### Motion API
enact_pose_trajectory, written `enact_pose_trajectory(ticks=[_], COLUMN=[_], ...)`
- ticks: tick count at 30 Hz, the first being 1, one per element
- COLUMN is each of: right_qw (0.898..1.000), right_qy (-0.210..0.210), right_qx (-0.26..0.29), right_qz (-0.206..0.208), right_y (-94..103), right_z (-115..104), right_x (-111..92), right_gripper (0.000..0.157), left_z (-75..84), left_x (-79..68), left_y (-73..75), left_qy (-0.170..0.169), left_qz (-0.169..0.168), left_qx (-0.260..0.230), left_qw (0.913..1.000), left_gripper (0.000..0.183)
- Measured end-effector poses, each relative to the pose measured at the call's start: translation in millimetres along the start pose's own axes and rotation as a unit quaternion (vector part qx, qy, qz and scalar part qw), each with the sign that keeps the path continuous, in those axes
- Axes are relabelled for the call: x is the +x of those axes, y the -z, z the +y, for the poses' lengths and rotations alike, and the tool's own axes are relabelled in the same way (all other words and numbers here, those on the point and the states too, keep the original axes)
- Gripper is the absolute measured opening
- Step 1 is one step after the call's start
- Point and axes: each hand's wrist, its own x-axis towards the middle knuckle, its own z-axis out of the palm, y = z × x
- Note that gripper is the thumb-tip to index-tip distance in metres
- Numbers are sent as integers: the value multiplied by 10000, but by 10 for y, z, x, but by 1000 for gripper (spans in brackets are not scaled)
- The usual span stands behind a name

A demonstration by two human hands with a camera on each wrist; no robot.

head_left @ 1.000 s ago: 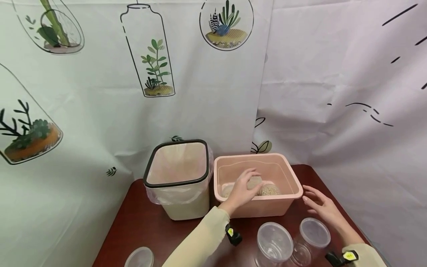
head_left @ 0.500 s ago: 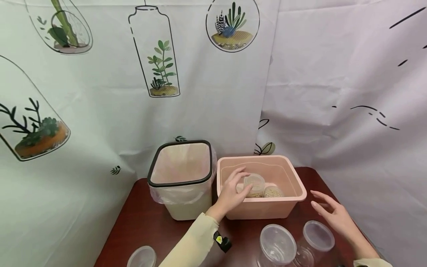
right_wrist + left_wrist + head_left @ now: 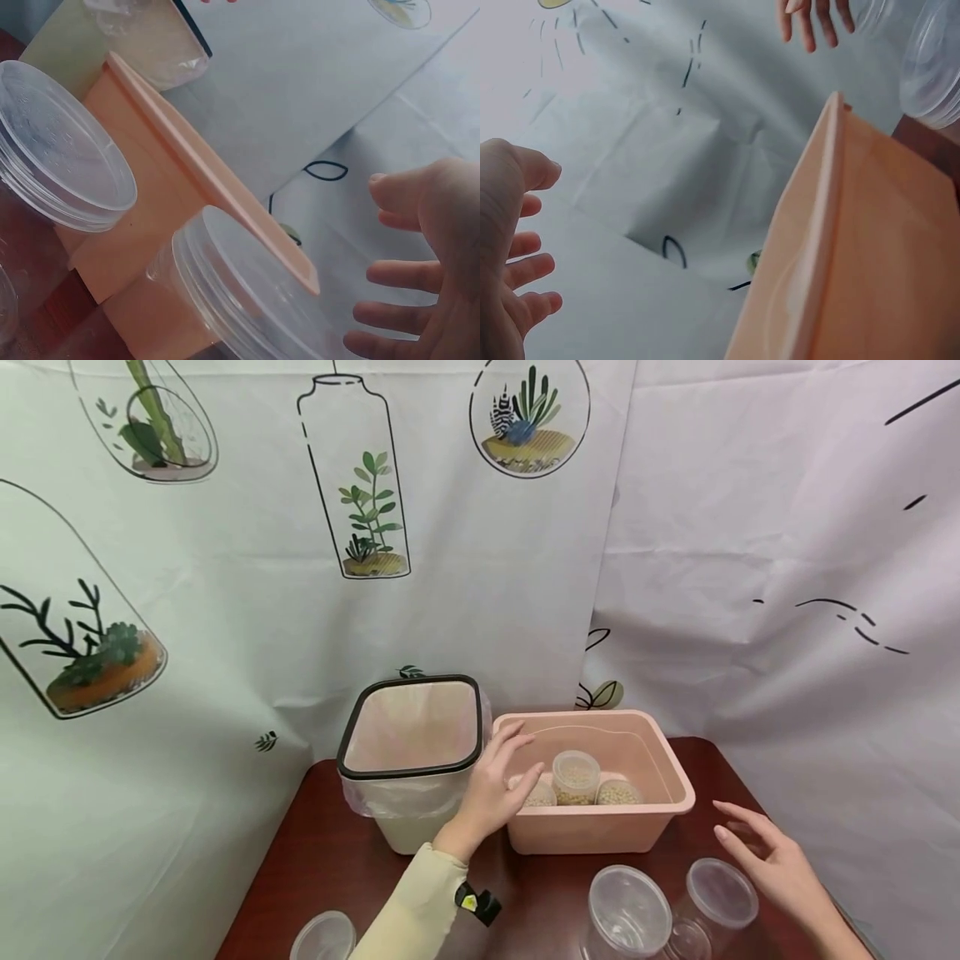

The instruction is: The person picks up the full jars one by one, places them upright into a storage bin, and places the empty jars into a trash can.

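In the head view my left hand (image 3: 491, 785) hovers over the left front corner of the pink bin (image 3: 592, 835), fingers relaxed and holding nothing. Inside the bin stands a lidded jar (image 3: 576, 778) with yellowish grains, between two more containers of pale beads or beans, one at its right (image 3: 619, 793) and one at its left (image 3: 538, 795), partly behind my hand. My right hand (image 3: 776, 868) is raised at the right, near a clear lidded jar (image 3: 722, 893), with loose, bare fingers. The right wrist view also shows this hand (image 3: 420, 277) apart from the jars.
A second clear jar (image 3: 628, 910) stands in front of the bin, and another lid (image 3: 324, 937) shows at the lower left. A lined trash can (image 3: 412, 810) with a black rim stands left of the bin. Behind the red-brown table (image 3: 300, 852) hangs a printed cloth (image 3: 465, 610).
My left hand has let go of the jar with yellowish grains in the bin and drawn back left. My right hand has moved away from the bin's right corner, down and right.
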Motion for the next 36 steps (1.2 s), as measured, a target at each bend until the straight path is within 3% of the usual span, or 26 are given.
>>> enact_pose_trajectory(ticks=[16, 25, 36], right_qw=[9938, 9939, 9900], right_qy=[1001, 718, 404], right_qx=[85, 260, 418], right_qz=[485, 793, 1289], right_y=[-63, -179, -271], right_z=[-9, 23, 82], right_x=[-250, -387, -575], right_gripper=[39, 37, 38], left_z=[-140, -236, -456], left_x=[-65, -168, -319], left_y=[492, 726, 1110], left_qy=[100, 117, 260], left_qz=[603, 841, 1047], left_qx=[468, 633, 1220], left_qw=[9970, 9944, 9867], left_gripper=[42, 52, 53])
